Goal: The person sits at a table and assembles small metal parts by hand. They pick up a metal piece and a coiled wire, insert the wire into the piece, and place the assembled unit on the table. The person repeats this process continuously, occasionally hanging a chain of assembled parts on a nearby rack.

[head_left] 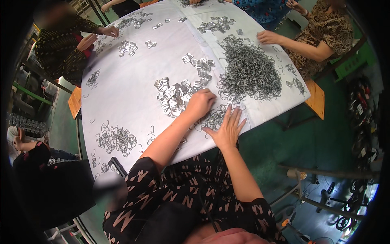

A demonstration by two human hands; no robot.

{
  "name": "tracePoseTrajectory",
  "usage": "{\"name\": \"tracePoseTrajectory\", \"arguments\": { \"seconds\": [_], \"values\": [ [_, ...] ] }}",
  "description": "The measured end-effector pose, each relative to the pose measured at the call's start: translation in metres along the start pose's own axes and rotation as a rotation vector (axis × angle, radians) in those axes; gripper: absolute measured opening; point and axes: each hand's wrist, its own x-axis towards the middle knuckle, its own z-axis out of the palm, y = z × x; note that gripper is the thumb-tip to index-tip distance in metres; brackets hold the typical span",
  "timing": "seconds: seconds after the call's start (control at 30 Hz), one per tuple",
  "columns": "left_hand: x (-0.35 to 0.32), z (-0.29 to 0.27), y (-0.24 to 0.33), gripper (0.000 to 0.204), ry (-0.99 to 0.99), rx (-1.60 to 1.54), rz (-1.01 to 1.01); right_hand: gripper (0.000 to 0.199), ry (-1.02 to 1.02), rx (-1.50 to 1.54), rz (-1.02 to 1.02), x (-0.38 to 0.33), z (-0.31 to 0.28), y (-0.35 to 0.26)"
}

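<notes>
The small scatter of bent wire clips just below the centre of the frame is best worked a few at a time, gathered from its near edge so that the clips are not tangled with the large grey heap up and to the right. The left hand is curled, fingers bent down onto the clips beside the stacked shiny clips; whether any is pinched cannot be told. The right hand is laid flat on the white-covered surface, fingers spread wide, nothing held.
</notes>
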Motion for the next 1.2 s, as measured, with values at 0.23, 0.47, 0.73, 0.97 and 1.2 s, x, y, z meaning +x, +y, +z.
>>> {"name": "tracePoseTrajectory", "arguments": {
  "seconds": [0.23, 0.47, 0.73, 0.97, 1.2],
  "values": [
    [0.029, 0.023, 0.0, 0.008, -0.25, 0.391, 0.329, 0.095, 0.144, -0.007, -0.015, 0.0, 0.015, 0.009],
    [0.011, -0.015, -0.002, 0.01, -0.362, 0.221, 0.271, 0.086, 0.153, 0.004, -0.014, 0.0, 0.014, 0.006],
    [-0.026, -0.043, 0.007, 0.013, -0.294, -0.102, -0.23, 0.077, 0.203, 0.076, -0.056, 0.006, 0.008, 0.008],
    [-0.036, -0.028, 0.007, 0.011, -0.183, 0.081, -0.027, 0.03, 0.294, 0.157, -0.328, 0.086, -0.014, -0.011],
    [-0.046, -0.056, 0.01, 0.01, -0.135, -0.244, -0.343, 0.022, 0.176, 0.013, -0.385, 0.15, 0.032, -0.025]
  ]
}}
